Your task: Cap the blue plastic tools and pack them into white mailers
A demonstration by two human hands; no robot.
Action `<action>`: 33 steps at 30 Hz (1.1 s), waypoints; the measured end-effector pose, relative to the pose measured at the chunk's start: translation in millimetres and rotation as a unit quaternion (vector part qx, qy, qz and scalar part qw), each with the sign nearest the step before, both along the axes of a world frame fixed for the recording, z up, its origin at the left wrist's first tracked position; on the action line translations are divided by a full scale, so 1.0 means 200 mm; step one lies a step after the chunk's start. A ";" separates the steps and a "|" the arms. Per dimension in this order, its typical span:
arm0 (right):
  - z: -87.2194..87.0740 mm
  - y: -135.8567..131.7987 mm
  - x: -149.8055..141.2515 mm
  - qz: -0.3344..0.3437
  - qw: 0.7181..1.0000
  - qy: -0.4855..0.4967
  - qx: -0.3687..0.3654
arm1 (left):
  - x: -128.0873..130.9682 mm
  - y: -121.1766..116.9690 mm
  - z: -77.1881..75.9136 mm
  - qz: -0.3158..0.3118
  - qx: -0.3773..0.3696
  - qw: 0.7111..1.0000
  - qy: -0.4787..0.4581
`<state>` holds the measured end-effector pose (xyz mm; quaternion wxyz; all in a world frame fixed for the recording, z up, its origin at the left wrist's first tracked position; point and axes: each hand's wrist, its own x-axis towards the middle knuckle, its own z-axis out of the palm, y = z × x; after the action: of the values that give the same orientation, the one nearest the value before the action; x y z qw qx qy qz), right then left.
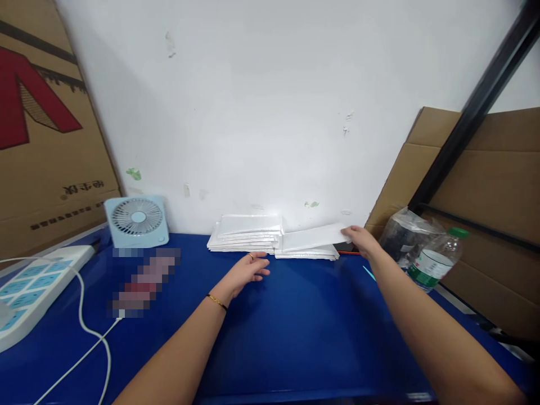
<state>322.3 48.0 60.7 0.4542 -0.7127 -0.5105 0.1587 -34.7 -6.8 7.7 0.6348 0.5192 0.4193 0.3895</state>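
Head cam, right hand (360, 239) pinches one end of a white packet (314, 237) over the right pile (306, 255), left hand (248, 273) kinda loose, fingers apart, near the left pile (247, 230), blue table (304, 337) below.

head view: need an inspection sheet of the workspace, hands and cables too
Surface: blue table, with a marked white wall behind.
Job's things: white packets in two side-by-side stacks; left stack taller than right stack.
Clutter: light-blue fan, power strip, pixelated item at left; green-capped bottle at right.
Left hand: holding nothing, by the left stack; contact unclear.
Right hand: grips the right end of a held packet.
Cables: one white cable ends at the pixelated item, crossing another.
Surroundings: printed cardboard left; plain cardboard, black bar right.
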 end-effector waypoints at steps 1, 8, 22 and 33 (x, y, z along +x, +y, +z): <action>0.05 -0.03 -0.02 0.016 0.999 -0.001 0.029 | 0.04 -0.04 0.00 -0.029 -0.023 0.999 -0.030; 0.31 -0.60 -0.36 0.306 0.877 -0.254 0.268 | 0.36 -0.27 0.07 -0.195 -0.283 0.869 -0.356; -0.17 -1.01 -0.51 0.328 0.795 -0.318 0.399 | 0.32 -0.28 0.18 0.122 -0.201 0.777 -0.584; -0.28 -0.70 -0.77 0.084 0.679 0.728 0.041 | 0.51 -0.37 0.31 0.304 0.153 0.840 -0.424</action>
<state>167.3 -91.8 5.7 0.6960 -0.3068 -0.0820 0.6440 67.6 -80.4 70.2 0.5131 0.2405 0.1813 0.8038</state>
